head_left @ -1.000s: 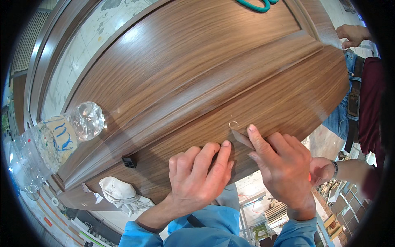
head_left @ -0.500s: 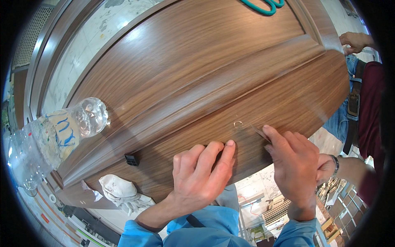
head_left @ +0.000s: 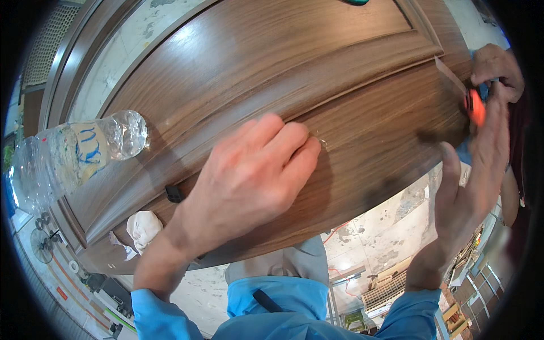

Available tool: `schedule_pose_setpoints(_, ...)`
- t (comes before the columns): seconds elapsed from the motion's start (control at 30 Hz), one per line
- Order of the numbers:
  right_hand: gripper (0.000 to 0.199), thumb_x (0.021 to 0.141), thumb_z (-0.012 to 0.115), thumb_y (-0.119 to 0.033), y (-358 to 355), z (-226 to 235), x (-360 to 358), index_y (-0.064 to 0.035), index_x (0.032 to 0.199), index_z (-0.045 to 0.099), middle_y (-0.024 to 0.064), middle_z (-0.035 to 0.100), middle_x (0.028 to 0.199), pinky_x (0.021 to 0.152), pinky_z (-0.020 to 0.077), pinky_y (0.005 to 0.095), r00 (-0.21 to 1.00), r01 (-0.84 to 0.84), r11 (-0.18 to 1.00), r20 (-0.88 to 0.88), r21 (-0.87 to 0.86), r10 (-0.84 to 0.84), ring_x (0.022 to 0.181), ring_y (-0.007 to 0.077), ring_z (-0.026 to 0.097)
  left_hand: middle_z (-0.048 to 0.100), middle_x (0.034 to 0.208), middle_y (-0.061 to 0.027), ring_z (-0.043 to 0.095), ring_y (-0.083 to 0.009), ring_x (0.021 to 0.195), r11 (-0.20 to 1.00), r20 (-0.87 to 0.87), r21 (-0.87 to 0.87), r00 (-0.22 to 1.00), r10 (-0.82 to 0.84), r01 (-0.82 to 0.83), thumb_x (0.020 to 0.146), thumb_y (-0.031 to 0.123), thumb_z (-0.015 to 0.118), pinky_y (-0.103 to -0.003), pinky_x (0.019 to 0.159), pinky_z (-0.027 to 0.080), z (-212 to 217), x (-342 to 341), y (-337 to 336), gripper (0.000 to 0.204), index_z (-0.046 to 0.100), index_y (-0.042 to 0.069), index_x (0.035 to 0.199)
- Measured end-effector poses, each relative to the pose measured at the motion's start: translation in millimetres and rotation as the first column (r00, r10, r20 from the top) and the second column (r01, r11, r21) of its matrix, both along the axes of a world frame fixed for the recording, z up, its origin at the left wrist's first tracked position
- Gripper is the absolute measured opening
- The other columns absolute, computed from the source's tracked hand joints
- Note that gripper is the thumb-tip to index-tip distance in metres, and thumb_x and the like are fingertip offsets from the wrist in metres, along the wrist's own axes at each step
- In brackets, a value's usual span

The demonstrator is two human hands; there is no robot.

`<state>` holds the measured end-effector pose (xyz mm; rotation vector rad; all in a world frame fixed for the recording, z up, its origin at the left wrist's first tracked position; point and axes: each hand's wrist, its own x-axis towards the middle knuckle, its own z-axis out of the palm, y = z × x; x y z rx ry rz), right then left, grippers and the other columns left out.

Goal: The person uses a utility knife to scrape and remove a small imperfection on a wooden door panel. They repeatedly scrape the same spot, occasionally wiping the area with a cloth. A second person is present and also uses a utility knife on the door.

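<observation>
My left hand (head_left: 255,164) is over the brown wood-grain door panel (head_left: 385,130), its fingers curled and slightly blurred. Its fingertips are hidden, so whatever they may hold cannot be seen. Just past them lies a small pale ring-like bit (head_left: 323,144). At the panel's right end my right hand (head_left: 473,187) reaches up, thumb apart and fingers stretched out. Close to those fingers is an orange-handled utility knife (head_left: 475,107), its blade pointing toward the panel. A co-worker's hand (head_left: 498,71) is right beside the knife; who grips it cannot be told.
A clear plastic bottle (head_left: 122,136) with a marked label lies at the left. A small black block (head_left: 174,194) and a white glove-like cloth (head_left: 144,228) rest near the panel's front edge. A teal handle (head_left: 357,1) shows at the top.
My left hand has moved up over the panel and curled. My right hand has left the front edge, gone up to the right and opened. The orange knife has come into view beside the co-worker's hand.
</observation>
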<state>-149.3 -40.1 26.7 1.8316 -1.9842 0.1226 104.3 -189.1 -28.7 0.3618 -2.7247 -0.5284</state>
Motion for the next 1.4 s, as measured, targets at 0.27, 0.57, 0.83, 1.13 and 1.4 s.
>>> schedule_pose_setpoints(0.27, 0.040, 0.099, 0.059, -0.012, 30, -40, 21, 0.0109, 0.132, 0.058, 0.0335, 0.058, 0.137, 0.107, 0.0493, 0.0487, 0.917, -0.088, 0.977, 0.366, -0.197, 0.156, 0.129, 0.0432, 0.058, 0.068, 0.089, -0.0060, 0.064, -0.0219, 0.077, 0.999, 0.071, 0.026, 0.997, -0.042, 0.041, 0.074, 0.008, 0.084, -0.035, 0.064, 0.056, 1, -7, -11, 0.021, 0.073, 0.004, 0.092)
schedule_pose_setpoints(0.57, 0.034, 0.090, 0.063, -0.002, 25, -81, 25, 0.0096, 0.121, 0.068, 0.0281, 0.064, 0.129, 0.105, 0.0512, 0.0416, 0.798, -0.007, 0.968, 0.581, -0.251, 0.157, 0.120, 0.0373, 0.065, 0.069, 0.090, -0.0064, 0.065, -0.0218, 0.077, 0.992, 0.089, -0.072, 0.991, -0.097, 0.103, 0.072, 0.006, 0.083, -0.034, 0.063, 0.056, 4, -8, -10, 0.021, 0.073, 0.002, 0.090)
schedule_pose_setpoints(0.83, 0.032, 0.091, 0.059, 0.001, 23, -101, 29, 0.0107, 0.119, 0.068, 0.0271, 0.064, 0.129, 0.104, 0.0515, 0.0392, 0.682, 0.125, 0.899, 0.694, -0.419, 0.229, 0.117, 0.0334, 0.067, 0.068, 0.085, -0.0093, 0.064, -0.0203, 0.071, 0.920, 0.088, -0.285, 0.963, -0.253, 0.268, 0.070, 0.006, 0.079, -0.030, 0.054, 0.055, 3, -11, -15, 0.022, 0.071, -0.002, 0.089)
schedule_pose_setpoints(1.13, 0.030, 0.093, 0.058, 0.001, 23, -99, 29, 0.0114, 0.120, 0.066, 0.0283, 0.061, 0.132, 0.104, 0.0495, 0.0395, 0.669, 0.131, 0.922, 0.719, -0.365, 0.190, 0.120, 0.0331, 0.063, 0.068, 0.087, -0.0093, 0.064, -0.0199, 0.072, 0.938, 0.076, -0.240, 0.968, -0.241, 0.252, 0.071, 0.008, 0.077, -0.030, 0.056, 0.056, 1, -8, -17, 0.023, 0.070, -0.002, 0.090)
schedule_pose_setpoints(1.4, 0.033, 0.082, 0.072, -0.024, 35, -51, 57, -0.0142, 0.114, 0.071, 0.0186, 0.059, 0.130, 0.102, 0.0459, 0.0544, 0.886, -0.257, 0.963, 0.417, 0.083, 0.201, 0.120, 0.0433, 0.056, 0.070, 0.089, -0.0082, 0.067, -0.0193, 0.076, 0.973, 0.033, -0.168, 0.988, -0.154, 0.157, 0.073, 0.003, 0.078, -0.032, 0.060, 0.055, 8, -2, -20, 0.023, 0.073, 0.001, 0.095)
